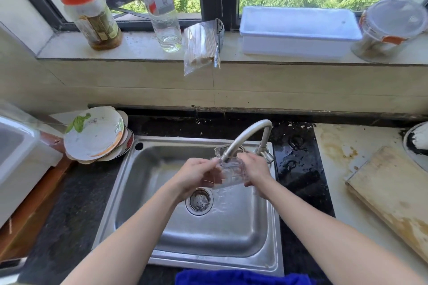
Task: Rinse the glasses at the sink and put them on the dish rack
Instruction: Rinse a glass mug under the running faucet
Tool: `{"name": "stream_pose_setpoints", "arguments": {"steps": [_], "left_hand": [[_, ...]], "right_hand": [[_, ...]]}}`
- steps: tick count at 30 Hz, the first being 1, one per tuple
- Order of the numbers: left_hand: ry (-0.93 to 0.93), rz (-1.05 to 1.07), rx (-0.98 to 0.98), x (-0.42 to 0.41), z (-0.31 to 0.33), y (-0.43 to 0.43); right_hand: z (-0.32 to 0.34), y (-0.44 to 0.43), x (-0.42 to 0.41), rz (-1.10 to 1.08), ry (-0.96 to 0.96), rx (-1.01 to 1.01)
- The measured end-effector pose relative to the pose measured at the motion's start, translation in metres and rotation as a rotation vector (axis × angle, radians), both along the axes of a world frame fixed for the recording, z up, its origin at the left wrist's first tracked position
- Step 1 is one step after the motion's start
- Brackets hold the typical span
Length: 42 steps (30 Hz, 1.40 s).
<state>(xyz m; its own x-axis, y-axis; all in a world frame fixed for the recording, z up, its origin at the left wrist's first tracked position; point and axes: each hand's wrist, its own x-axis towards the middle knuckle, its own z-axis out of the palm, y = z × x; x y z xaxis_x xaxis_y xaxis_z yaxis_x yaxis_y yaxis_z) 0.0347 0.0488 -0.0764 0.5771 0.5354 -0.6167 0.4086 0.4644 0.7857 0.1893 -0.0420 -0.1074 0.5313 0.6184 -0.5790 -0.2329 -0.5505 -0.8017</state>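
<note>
A clear glass (231,174) lies tilted under the spout of the metal tap (245,137), over the steel sink (162,215). My left hand (196,176) grips its left side. My right hand (253,169) holds its right side, fingers curled round it. Water runs over the glass and spreads on the sink floor near the drain (199,201). A second clear glass (220,151) stands on the sink's back rim behind the spout, partly hidden. No dish rack is clearly visible.
Stacked plates (95,136) lean at the sink's back left. A white appliance (20,155) sits at far left. A wooden cutting board (393,194) lies on the right counter. The windowsill holds a jar (90,14), a bottle (159,4) and a white box (298,30).
</note>
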Motion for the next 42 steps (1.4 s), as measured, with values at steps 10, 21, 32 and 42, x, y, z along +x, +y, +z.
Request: {"name": "stream_pose_setpoints", "arguments": {"steps": [10,21,32,42], "left_hand": [[0.05,-0.257,-0.001,0.013,0.013,0.024],[0.083,-0.15,0.062,0.014,-0.004,0.012],[0.001,-0.066,0.095,-0.004,-0.013,-0.001],[-0.151,0.138,0.021,-0.005,-0.019,-0.007]], "right_hand": [[0.014,0.009,0.018,0.241,-0.074,0.029],[0.01,-0.007,-0.025,0.22,-0.288,0.015],[0.003,-0.005,-0.03,-0.051,-0.001,0.068],[0.004,-0.01,-0.031,-0.186,0.293,0.101]]}}
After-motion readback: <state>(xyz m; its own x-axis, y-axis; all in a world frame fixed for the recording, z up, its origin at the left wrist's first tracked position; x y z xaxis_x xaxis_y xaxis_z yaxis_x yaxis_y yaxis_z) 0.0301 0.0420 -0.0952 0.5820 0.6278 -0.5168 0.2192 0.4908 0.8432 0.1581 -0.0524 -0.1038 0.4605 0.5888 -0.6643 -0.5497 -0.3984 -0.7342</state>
